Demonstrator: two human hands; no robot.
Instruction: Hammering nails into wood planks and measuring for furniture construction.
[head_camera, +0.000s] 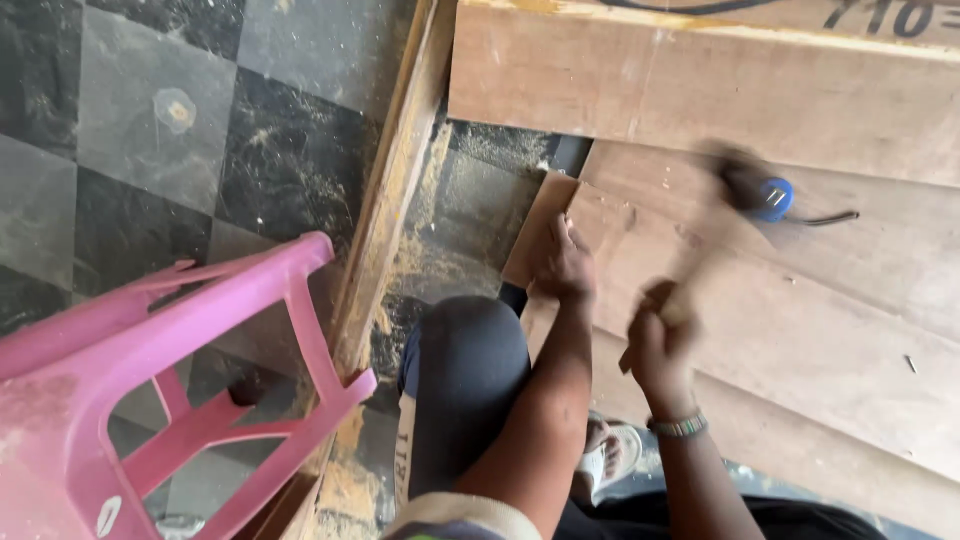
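Note:
My right hand (660, 335) grips the wooden handle of a hammer (722, 215), whose dark head is blurred by motion above the plywood sheet (800, 320). My left hand (562, 262) presses down on the near corner of that sheet, fingers pinched together as if around a small nail that I cannot make out. A blue tape measure (775, 198) lies on the sheet just beyond the hammer head. My knee in dark trousers (465, 370) is bent beside the sheet's edge.
A pink plastic stool (180, 380) lies tipped over at the lower left. A long wooden strip (390, 190) runs along the black-and-grey tiled floor (150, 120), with sawdust beside it. Another large board (700, 90) lies across the top. A loose nail (909, 363) rests on the plywood.

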